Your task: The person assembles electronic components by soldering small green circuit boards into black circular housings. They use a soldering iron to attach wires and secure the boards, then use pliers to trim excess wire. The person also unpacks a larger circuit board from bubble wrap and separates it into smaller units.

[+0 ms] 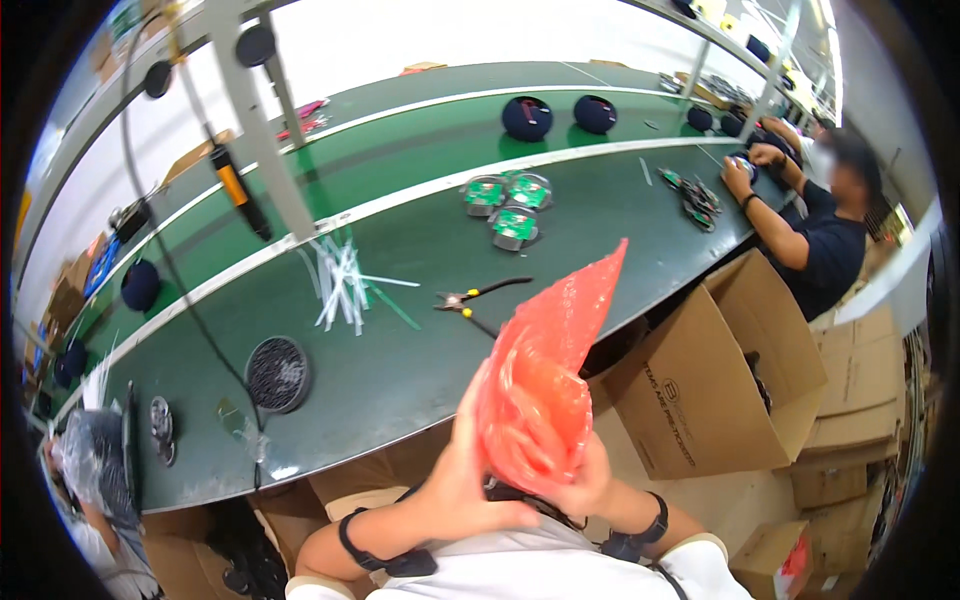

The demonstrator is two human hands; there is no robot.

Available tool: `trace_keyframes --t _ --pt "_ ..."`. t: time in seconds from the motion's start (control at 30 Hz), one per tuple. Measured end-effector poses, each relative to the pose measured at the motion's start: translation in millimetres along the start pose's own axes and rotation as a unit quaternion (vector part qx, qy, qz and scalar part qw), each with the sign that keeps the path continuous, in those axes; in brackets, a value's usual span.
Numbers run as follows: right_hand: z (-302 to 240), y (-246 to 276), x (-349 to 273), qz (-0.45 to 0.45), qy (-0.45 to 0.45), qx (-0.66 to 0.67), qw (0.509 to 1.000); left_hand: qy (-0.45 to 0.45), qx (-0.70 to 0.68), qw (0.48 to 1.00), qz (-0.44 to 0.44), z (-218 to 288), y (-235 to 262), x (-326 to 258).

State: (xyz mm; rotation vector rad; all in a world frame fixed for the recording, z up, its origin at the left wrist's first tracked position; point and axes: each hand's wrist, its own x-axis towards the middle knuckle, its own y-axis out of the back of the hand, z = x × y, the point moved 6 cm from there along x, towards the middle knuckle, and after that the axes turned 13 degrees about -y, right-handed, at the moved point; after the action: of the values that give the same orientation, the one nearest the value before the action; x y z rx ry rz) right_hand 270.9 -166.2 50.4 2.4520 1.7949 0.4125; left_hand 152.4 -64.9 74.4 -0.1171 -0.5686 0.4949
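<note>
A crumpled red plastic bubble bag is held up in front of me, between my body and the workbench edge, its pointed corner rising to the upper right. My left hand is closed around the bag's left side, with the thumb stretched below it and fingers partly hidden behind the plastic. On the lower right, my right hand grips the same bag; its fingers are mostly covered. Whatever the bag contains cannot be seen. Nearest on the bench lie pliers with black and yellow handles.
White strips like cable ties, green circuit boards and a round bowl of small dark parts are on the bench. An orange-black screwdriver hangs at left. An open cardboard box stands right, near a co-worker.
</note>
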Motion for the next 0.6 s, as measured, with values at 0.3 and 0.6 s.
trace_keyframes --t 0.3,0.6 --pt "121.2 -33.4 -19.0 -0.161 -0.228 0.137 0.95 0.131 0.038 0.977 -0.165 -69.7 34.7 -37.7" --pt "177.4 -60.6 -4.9 -0.146 -0.282 0.263 0.911 0.288 -0.113 0.932 0.19 -145.9 85.3 -95.4"
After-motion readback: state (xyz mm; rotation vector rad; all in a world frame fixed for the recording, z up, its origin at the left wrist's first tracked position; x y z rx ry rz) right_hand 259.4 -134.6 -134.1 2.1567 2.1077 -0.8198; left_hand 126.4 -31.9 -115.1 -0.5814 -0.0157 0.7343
